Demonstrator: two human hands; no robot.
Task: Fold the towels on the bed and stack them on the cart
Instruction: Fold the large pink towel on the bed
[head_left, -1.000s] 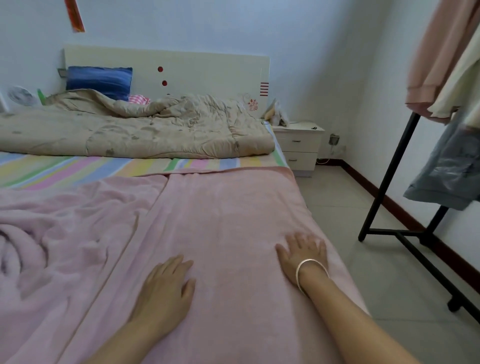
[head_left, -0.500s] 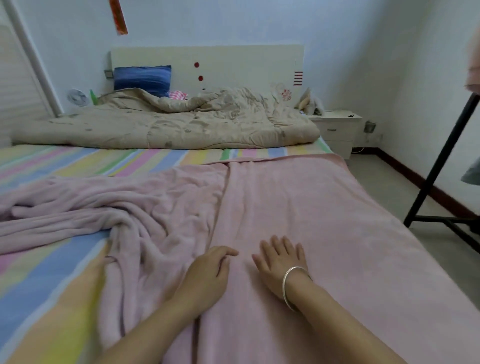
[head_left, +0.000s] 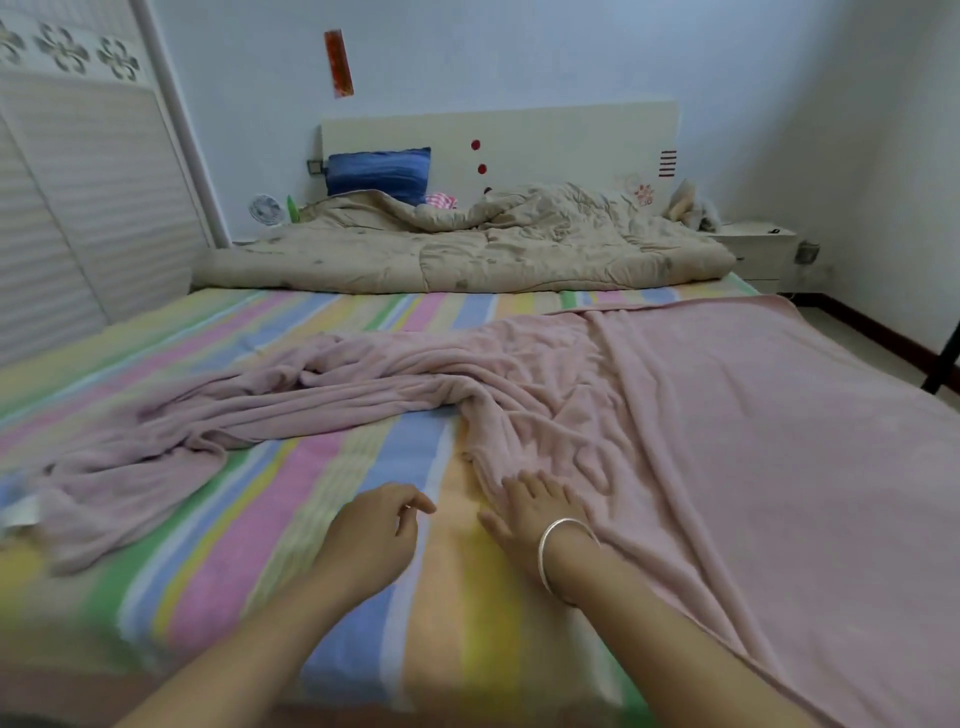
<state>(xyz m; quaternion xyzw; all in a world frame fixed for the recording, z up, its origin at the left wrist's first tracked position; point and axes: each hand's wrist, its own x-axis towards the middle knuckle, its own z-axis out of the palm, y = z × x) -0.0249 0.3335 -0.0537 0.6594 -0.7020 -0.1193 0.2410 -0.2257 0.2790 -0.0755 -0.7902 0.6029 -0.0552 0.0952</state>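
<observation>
Item: towels on the bed, folding not yet begun; no cart in view.

Landmark: beige quilt (head_left: 467, 254), bunched across the head of the bed.

- Flat pink towel (head_left: 753, 441): below the quilt's right end, spread smooth on the striped sheet (head_left: 311, 467).
- Crumpled pink towel (head_left: 249, 400): below the quilt's middle and left end, roped and twisted, overlapping the flat one. We cannot tell whether they are one cloth or two.
- Right hand (head_left: 530, 506), wearing a bracelet (head_left: 541, 551): well below the quilt's middle, fingers straight, resting on the near edge of the crumpled folds.
- Left hand (head_left: 371, 530): just left of the right, apart from it, fingers loosely curled over bare sheet, holding nothing.

Handling note: we judge the step to be spreading the crumpled towel. We would find a hem or corner, not a mid-fold, draw it out away from the flat towel, and sweep from the centre outward so that no ridge gets folded in.

Change since half a second ago: both hands then lay on pink cloth, nearly touching. Now bare stripes show under the left hand. The view has swung left, bringing the wardrobe (head_left: 78, 208) in beside the quilt's left end.
</observation>
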